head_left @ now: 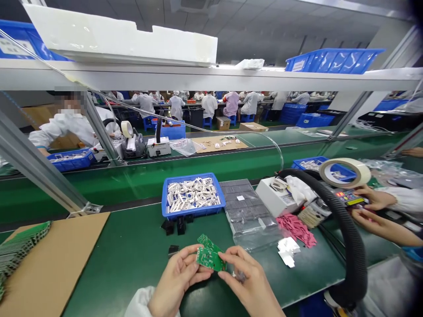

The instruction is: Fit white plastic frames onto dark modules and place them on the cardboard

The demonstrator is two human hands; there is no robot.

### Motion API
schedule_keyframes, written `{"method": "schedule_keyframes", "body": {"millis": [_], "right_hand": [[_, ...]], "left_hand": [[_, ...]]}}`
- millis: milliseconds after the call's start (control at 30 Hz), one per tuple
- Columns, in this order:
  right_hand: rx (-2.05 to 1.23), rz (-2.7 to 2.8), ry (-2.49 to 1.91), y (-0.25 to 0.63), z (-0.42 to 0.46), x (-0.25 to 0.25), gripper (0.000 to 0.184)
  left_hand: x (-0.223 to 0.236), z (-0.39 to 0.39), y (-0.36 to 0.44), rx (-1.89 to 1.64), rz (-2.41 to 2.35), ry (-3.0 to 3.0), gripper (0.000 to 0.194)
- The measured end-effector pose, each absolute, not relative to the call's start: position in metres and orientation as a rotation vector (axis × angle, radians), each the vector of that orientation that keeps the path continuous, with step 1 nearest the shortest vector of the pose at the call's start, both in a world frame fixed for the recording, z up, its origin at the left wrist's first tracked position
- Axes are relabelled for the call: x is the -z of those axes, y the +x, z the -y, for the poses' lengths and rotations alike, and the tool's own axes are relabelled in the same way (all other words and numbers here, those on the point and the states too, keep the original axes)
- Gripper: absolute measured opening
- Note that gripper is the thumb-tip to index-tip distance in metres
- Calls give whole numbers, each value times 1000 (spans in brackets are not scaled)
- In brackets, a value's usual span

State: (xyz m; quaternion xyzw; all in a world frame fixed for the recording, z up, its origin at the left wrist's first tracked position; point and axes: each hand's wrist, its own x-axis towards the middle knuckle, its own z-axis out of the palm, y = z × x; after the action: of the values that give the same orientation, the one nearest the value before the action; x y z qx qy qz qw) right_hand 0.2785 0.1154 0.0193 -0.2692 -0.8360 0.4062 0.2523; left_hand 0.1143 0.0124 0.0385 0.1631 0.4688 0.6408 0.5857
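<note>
A green circuit board is held above the green table, pinched at its edges by the left hand and right hand, both grips narrow. Edge contact keeps the fingertips off the board's face. Nearby: a blue tray of white parts.

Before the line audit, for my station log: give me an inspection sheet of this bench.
Surface: green conveyor bench.
Job's things: green circuit boards held in both hands.
Clutter: blue crate of white parts, black parts, pink strips, tape roll.
Grips: left hand and right hand both on the boards.
Cables: black ribbed hose arcing at right.
Surroundings: co-worker's hands at right; white-coated workers beyond.
</note>
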Motion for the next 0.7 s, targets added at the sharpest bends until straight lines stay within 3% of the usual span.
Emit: {"method": "schedule_keyframes", "body": {"millis": [367, 600, 700], "right_hand": [[-759, 2326, -596, 278, -111, -13, 24], [-789, 2132, -613, 274, -110, 9, 32], [-773, 1953, -813, 286, -119, 20, 16]], "left_hand": [[-40, -16, 125, -1549, -1117, 472, 51], [-33, -16, 107, -1686, -1280, 350, 30], [-31, -5, 59, -1706, -1422, 357, 30]]}}
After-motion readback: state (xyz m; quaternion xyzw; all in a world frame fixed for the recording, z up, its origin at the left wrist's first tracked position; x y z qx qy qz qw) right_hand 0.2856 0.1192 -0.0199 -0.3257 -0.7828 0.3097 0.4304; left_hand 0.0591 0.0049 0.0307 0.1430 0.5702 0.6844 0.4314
